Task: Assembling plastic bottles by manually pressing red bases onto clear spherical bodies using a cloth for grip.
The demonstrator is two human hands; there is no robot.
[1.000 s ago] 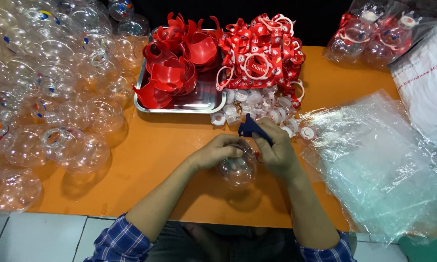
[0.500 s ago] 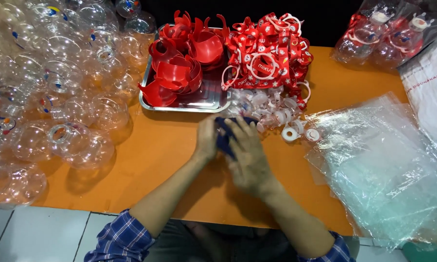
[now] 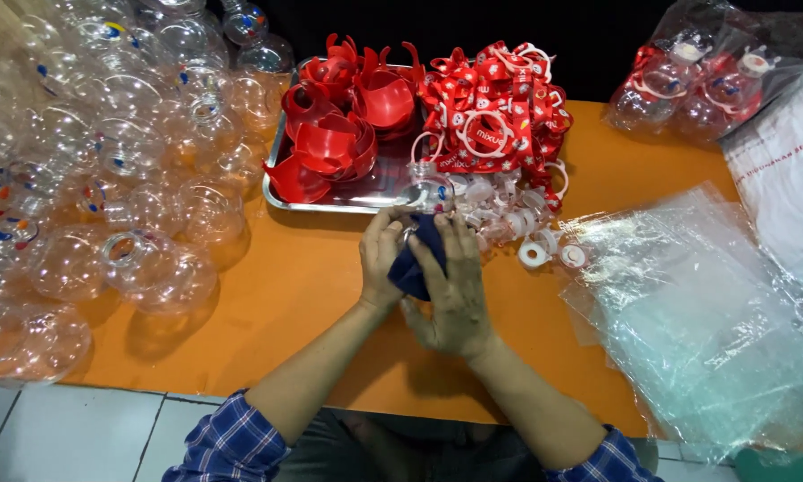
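Tabletop [image 3: 303, 295]: orange, front edge nearest the person, holding all items below.

Surroundings. Clear plastic globes [image 3: 107, 178], round with open necks, some with coloured dots: a large heap along the left edge, reaching the far left corner. Metal tray [image 3: 330, 203], rectangular, at the middle of the far edge: holds red plastic cups [image 3: 348, 125] with curled tabs, stacked loosely. Red printed straps with white rings [image 3: 495, 116]: a heap just right of the tray, partly overlapping its right end. Small white caps [image 3: 533, 254]: scattered in front of the straps, just beyond the hands. Clear plastic bags [image 3: 705, 312]: a flat stack along the right edge, running to the front right corner. Bag of finished globes [image 3: 696, 80] with red straps: far right corner. White printed sheet [image 3: 785, 187]: right edge, behind the clear bags.

Item in hand. Dark blue cloth [image 3: 415, 263]: near the tabletop's centre, just in front of the tray, bunched between both hands. A clear globe [image 3: 430, 189] shows at its far end, mostly covered.

Left hand [image 3: 382, 259]: fingers curled, pressed on the cloth's left side. Right hand [image 3: 455, 290]: fingers laid over the cloth's right side, gripping it. Both sleeves are blue plaid.
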